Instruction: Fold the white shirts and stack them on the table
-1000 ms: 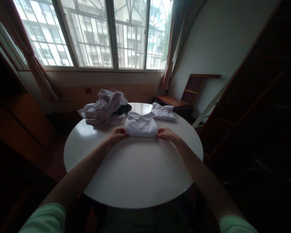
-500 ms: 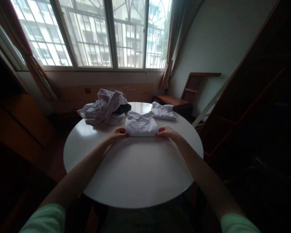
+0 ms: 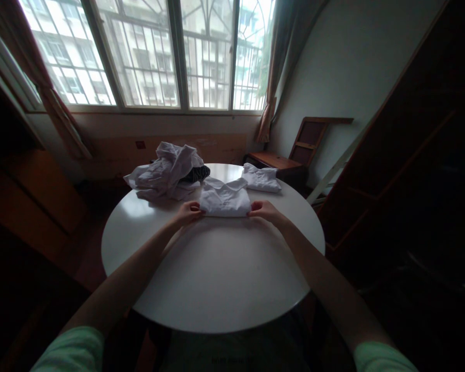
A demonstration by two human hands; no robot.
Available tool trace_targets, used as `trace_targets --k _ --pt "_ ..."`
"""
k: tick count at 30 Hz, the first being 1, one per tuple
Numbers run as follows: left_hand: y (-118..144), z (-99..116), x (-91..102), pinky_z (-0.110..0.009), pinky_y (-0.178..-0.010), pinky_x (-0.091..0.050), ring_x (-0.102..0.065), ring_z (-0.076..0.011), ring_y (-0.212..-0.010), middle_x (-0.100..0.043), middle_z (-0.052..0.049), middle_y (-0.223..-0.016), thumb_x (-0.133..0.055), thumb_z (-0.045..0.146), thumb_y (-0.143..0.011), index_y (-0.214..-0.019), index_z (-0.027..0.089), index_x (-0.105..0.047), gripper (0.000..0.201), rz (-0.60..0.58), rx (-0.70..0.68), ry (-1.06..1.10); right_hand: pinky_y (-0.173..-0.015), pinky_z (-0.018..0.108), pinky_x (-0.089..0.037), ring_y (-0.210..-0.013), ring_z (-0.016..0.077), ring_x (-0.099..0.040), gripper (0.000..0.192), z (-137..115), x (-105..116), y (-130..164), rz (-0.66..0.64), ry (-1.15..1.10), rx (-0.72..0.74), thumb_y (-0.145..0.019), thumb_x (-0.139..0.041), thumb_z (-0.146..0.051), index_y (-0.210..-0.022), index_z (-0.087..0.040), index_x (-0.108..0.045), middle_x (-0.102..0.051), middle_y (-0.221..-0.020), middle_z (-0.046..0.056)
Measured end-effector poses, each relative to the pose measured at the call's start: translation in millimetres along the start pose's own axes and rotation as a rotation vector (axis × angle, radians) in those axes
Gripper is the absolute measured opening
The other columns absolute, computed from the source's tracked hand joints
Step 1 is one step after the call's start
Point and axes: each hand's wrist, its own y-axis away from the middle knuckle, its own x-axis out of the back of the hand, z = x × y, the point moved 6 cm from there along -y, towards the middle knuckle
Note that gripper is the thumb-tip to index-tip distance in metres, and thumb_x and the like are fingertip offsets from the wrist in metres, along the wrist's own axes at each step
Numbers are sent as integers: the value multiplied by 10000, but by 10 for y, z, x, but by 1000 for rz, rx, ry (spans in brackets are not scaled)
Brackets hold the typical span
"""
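A white collared shirt (image 3: pixel 225 199), folded into a flat rectangle, lies on the round white table (image 3: pixel 217 279) with its collar toward the window. My left hand (image 3: pixel 188 213) pinches its near left corner, fingers closed on the cloth. At the near right corner my right hand (image 3: pixel 264 211) grips the shirt the same way. Behind it to the right rests a second folded white shirt (image 3: pixel 261 178). A crumpled heap of white clothes (image 3: pixel 163 173) sits to the left, with a dark patterned cloth (image 3: pixel 197 174) tucked at its right side.
Beyond the table's far right edge stands a wooden chair (image 3: pixel 308 144) by the wall. A barred window (image 3: pixel 147 57) with tied curtains (image 3: pixel 58 113) spans the back. Dark wooden furniture (image 3: pixel 372 181) leans in on the right, and an orange-brown cabinet (image 3: pixel 34 191) is at the left.
The folded shirt and both my hands have shifted very slightly left and away from me. The grip on both corners stays the same, and the other clothes have not moved.
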Motion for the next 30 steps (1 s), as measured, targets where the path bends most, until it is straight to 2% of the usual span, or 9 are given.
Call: trace_targets --k 4,9,14,18,24,30 --pt "17 23 45 -187 -436 -353 -491 -74 -449 -562 30 -519 -719 242 -556 -666 135 -572 212 38 -39 -11 -573 243 -416 -543 100 -522 245 -77 3 11 61 -66 85 -458 -752 -263 -571 -154 -564 -573 -551 -41" --pt "9 83 108 -196 -521 -400 -533 -89 -549 -603 11 -586 -733 221 -508 -637 128 -606 203 100 -160 -47 -654 282 -461 -622 138 -587 253 -18 -64 -16 -3 -133 65 -446 -756 -231 -637 -147 -614 -640 -629 -5" --pt "5 44 101 -205 -508 -392 -520 -90 -532 -597 3 -587 -728 273 -523 -639 119 -614 224 62 -137 -47 -636 274 -472 -618 139 -599 238 47 -72 -36 -36 -117 -2 -461 -731 -160 -682 -138 -646 -656 -632 -1" --pt "17 14 95 -194 -486 -385 -505 -76 -503 -580 10 -572 -725 273 -536 -675 112 -618 239 23 -54 -29 -628 260 -467 -619 131 -596 236 13 -72 -21 -46 -106 -15 -475 -725 -155 -703 -129 -669 -666 -648 4" --pt "-8 -4 110 -184 -485 -402 -529 -74 -532 -621 -16 -677 -733 245 -535 -777 119 -622 295 -16 -5 8 -607 258 -462 -606 132 -592 250 9 -81 -1 -60 -119 -50 -469 -733 -173 -709 -124 -685 -672 -648 13" --pt "-36 -42 113 -210 -521 -413 -532 -85 -541 -616 -6 -652 -745 249 -515 -741 124 -611 291 18 -7 63 -605 250 -450 -604 122 -583 246 -9 -95 21 -99 -163 -45 -462 -728 -175 -700 -128 -687 -667 -654 10"
